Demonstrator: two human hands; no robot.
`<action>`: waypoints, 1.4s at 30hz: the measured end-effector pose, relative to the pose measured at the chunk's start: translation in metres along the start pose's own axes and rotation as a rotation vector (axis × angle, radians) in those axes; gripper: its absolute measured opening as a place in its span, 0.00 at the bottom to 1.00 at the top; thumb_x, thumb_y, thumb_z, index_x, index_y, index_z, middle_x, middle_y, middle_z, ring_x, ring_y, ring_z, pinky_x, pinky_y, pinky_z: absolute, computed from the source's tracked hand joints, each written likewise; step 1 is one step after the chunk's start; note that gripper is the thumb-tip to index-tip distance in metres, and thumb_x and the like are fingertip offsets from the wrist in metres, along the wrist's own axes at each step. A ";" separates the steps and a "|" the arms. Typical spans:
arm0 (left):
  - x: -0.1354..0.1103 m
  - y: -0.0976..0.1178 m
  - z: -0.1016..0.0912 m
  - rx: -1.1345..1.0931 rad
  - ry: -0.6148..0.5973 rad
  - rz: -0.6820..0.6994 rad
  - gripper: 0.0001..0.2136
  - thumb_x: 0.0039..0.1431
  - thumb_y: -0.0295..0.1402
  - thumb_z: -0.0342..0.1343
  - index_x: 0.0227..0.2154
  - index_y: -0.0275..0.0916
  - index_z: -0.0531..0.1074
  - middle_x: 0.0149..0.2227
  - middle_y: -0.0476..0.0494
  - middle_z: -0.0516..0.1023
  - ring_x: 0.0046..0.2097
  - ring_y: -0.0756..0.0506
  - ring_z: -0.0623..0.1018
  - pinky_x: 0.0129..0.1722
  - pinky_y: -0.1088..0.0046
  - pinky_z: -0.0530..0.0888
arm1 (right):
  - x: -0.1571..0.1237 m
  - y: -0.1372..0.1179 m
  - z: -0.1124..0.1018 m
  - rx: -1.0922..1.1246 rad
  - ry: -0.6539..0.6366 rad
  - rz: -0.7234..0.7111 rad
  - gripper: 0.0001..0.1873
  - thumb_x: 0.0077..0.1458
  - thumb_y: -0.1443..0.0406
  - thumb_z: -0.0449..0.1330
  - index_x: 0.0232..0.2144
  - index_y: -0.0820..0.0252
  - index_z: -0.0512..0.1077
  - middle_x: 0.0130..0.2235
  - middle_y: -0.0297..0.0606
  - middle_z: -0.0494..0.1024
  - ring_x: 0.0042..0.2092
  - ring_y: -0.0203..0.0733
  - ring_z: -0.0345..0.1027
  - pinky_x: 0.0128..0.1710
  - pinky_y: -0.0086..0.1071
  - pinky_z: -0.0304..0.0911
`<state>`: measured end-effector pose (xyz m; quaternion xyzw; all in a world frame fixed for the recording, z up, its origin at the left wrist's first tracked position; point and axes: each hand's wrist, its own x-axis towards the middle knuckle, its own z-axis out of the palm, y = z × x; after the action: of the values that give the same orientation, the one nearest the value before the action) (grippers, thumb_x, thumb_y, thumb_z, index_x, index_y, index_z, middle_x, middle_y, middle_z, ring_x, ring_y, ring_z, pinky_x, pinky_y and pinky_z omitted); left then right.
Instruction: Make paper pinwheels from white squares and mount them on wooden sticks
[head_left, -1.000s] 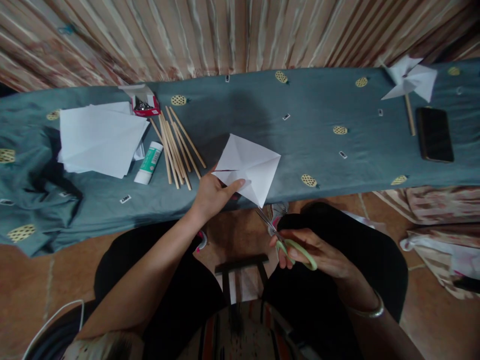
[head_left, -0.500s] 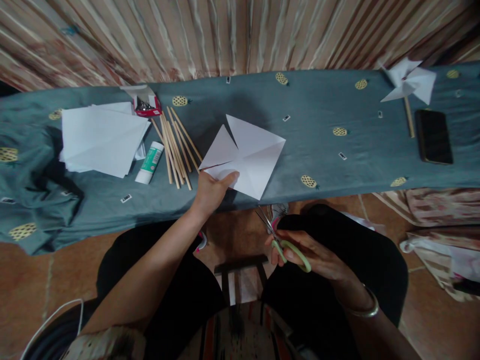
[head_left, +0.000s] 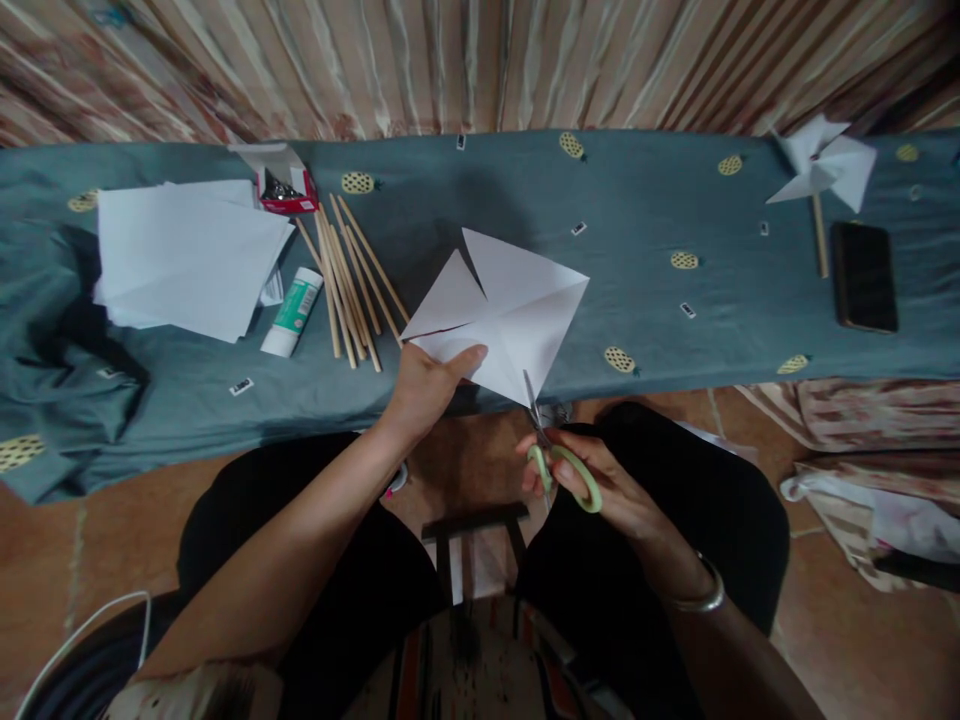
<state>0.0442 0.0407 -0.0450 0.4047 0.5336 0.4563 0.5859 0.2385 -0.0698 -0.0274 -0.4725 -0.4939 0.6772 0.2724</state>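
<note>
My left hand point(head_left: 425, 388) pinches the near edge of a white creased paper square point(head_left: 517, 310) that has a slit cut in from its left corner. It holds the sheet just above the front edge of the grey-blue cloth-covered bench point(head_left: 637, 300). My right hand point(head_left: 600, 485) grips green-handled scissors point(head_left: 559, 455). Their blades point up and touch the paper's lowest corner.
To the left lie a stack of white paper point(head_left: 184, 255), a glue stick point(head_left: 292, 312), several wooden sticks point(head_left: 349, 285) and a small red box point(head_left: 281, 185). A finished paper pinwheel point(head_left: 821, 165) and a black phone point(head_left: 864, 275) lie at the right. A dark stool point(head_left: 472, 530) stands between my knees.
My left hand turned the paper and brought it nearer, showing the cut slit. My right hand lifted the scissors up until the blades met the paper's lower corner.
</note>
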 end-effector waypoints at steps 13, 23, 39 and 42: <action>0.001 0.003 -0.003 0.018 0.040 0.027 0.15 0.44 0.31 0.66 0.37 0.34 0.75 0.34 0.41 0.80 0.39 0.44 0.78 0.37 0.72 0.76 | 0.005 0.001 0.000 -0.030 0.012 -0.013 0.24 0.61 0.48 0.54 0.47 0.61 0.72 0.33 0.39 0.78 0.33 0.38 0.73 0.33 0.30 0.67; 0.001 0.001 -0.004 0.025 0.034 0.019 0.17 0.42 0.31 0.67 0.38 0.34 0.75 0.37 0.40 0.81 0.40 0.43 0.79 0.36 0.72 0.76 | 0.005 0.002 0.002 -0.037 0.035 -0.002 0.24 0.61 0.48 0.54 0.47 0.61 0.71 0.34 0.40 0.78 0.34 0.38 0.72 0.34 0.30 0.67; 0.004 -0.002 -0.008 0.035 0.021 0.016 0.12 0.41 0.32 0.67 0.29 0.33 0.74 0.34 0.41 0.79 0.32 0.49 0.76 0.32 0.75 0.73 | 0.006 0.017 0.001 -0.128 0.077 0.024 0.26 0.58 0.47 0.57 0.45 0.62 0.72 0.31 0.37 0.75 0.30 0.36 0.68 0.29 0.29 0.64; 0.005 -0.002 -0.008 0.037 0.033 0.012 0.12 0.40 0.32 0.67 0.29 0.33 0.75 0.35 0.40 0.80 0.33 0.49 0.76 0.32 0.75 0.74 | 0.006 0.017 0.002 -0.109 0.087 0.034 0.25 0.57 0.47 0.58 0.44 0.62 0.73 0.30 0.36 0.75 0.29 0.35 0.67 0.28 0.28 0.63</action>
<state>0.0363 0.0447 -0.0487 0.4109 0.5492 0.4564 0.5668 0.2359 -0.0717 -0.0452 -0.5240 -0.5096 0.6326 0.2558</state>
